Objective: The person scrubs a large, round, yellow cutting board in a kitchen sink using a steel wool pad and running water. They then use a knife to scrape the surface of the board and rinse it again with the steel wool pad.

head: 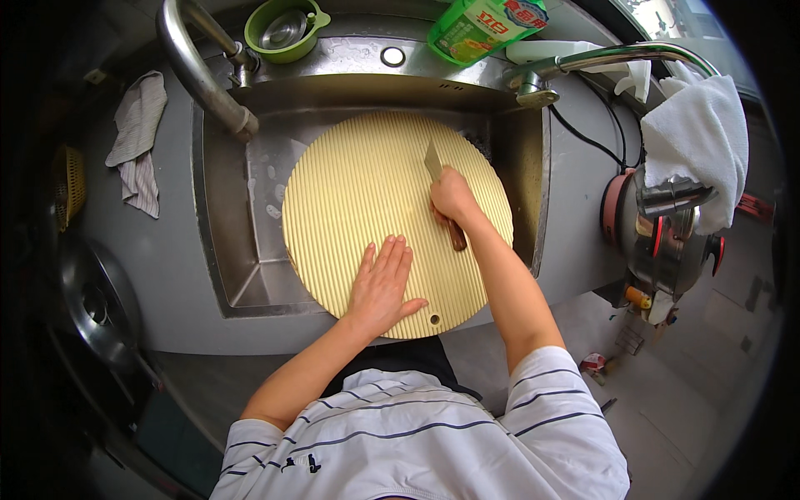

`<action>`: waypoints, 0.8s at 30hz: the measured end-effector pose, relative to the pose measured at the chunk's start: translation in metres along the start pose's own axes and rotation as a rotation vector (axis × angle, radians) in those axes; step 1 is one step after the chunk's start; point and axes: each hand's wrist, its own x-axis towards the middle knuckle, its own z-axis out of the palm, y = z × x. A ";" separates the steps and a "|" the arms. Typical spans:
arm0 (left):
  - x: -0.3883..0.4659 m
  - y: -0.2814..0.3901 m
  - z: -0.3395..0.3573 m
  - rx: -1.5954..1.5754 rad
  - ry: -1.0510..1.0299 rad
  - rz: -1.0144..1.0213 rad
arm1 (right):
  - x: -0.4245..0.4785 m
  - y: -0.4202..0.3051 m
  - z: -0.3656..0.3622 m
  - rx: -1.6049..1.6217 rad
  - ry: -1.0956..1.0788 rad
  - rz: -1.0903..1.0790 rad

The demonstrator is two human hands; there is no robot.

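Observation:
A round, pale yellow board with parallel ridges [350,187] lies over the stainless steel sink [231,250], its near edge reaching past the counter front. My left hand [381,287] rests flat on the near part of the board, fingers pointing away from me and thumb spread. Near the board's small hole, the thumb touches the ridges. My right hand [451,195] is closed around a knife with a brown wooden handle [458,237]. The metal blade [432,159] points away from me over the board's far right half. Whether the blade touches the ridges, I cannot tell.
A curved faucet [206,87] rises at the sink's left; another tap [600,59] arches at the right, a white cloth [697,144] over its end. A green bowl [284,31] and detergent pouch [484,28] stand behind. A wok [100,306] sits left, an electric pot [662,244] right.

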 end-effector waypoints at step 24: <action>0.002 0.002 -0.004 -0.003 0.004 0.011 | 0.002 -0.031 -0.029 -0.448 -0.011 -0.093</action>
